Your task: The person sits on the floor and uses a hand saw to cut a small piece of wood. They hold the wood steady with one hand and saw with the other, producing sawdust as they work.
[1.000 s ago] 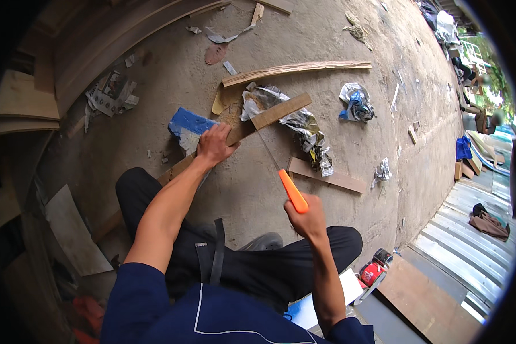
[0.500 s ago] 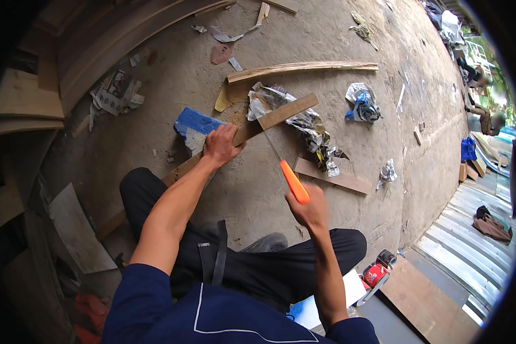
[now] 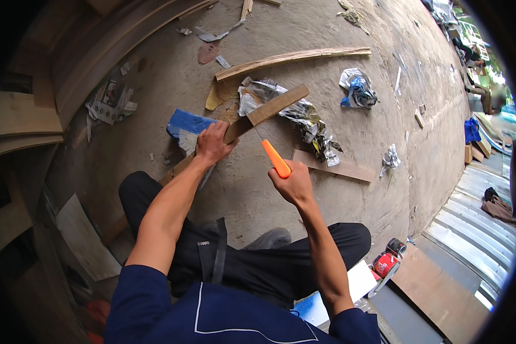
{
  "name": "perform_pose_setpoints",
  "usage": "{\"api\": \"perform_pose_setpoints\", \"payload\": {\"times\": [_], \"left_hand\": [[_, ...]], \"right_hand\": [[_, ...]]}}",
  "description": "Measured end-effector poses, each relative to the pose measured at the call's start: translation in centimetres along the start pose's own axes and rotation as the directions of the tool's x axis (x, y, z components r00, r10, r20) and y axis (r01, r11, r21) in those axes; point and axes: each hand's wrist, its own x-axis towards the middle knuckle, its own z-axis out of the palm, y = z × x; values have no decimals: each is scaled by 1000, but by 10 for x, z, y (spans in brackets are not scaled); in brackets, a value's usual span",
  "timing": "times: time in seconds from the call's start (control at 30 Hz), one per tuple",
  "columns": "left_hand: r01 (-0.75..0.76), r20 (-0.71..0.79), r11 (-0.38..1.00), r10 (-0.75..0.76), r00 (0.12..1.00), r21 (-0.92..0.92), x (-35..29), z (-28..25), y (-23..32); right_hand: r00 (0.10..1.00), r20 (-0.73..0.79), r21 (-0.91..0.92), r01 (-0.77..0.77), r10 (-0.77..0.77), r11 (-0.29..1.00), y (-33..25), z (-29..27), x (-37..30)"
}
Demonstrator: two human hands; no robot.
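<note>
A long wooden board (image 3: 281,104) slants up to the right in front of me. My left hand (image 3: 213,142) is closed over it, fingers wrapped round its edge. To the right, my right hand (image 3: 292,182) grips the orange handle of a handsaw (image 3: 276,159). Its thin blade meets the board just right of my left hand, and most of the blade is hidden by the wood. A blue and white block (image 3: 189,127) lies beside my left hand, partly behind the board. Sawdust (image 3: 226,110) is spread on the floor beyond the board.
Crumpled silver wrapping (image 3: 295,114) lies beyond and under the board. A curved wood strip (image 3: 292,59), a short plank (image 3: 338,166) and a wrapped blue bundle (image 3: 358,89) are on the concrete floor. A red tape roll (image 3: 386,264) stands by my right knee. People are at the far right.
My right hand has pushed the saw up and to the left, so its handle is now nearer the board. My left hand keeps hold of the board. The view has shifted slightly.
</note>
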Motion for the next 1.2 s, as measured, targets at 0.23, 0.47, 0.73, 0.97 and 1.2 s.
{"api": "perform_pose_setpoints", "payload": {"times": [0.23, 0.47, 0.73, 0.97, 1.2], "left_hand": [[3, -23, 1000, -2, 1000, 25, -5, -1, -4], [7, -8, 1000, -7, 1000, 10, -1, 1, -9], [-1, -12, 1000, 1, 1000, -5, 0, 1, 0], [0, -19, 1000, 0, 1000, -1, -3, -2, -7], [1, -9, 1000, -1, 1000, -11, 0, -6, -7]], "right_hand": [[1000, -15, -20, 2, -2, 1000, -7, -25, -50], [1000, 11, 59, 7, -8, 998, 4, -11, -39], [1000, -23, 5, 4, -4, 1000, -9, 6, 0], [999, 25, 83, -40, 38, 996, 4, -25, -56], [1000, 9, 77, -12, 12, 997, 2, -8, -30]]}}
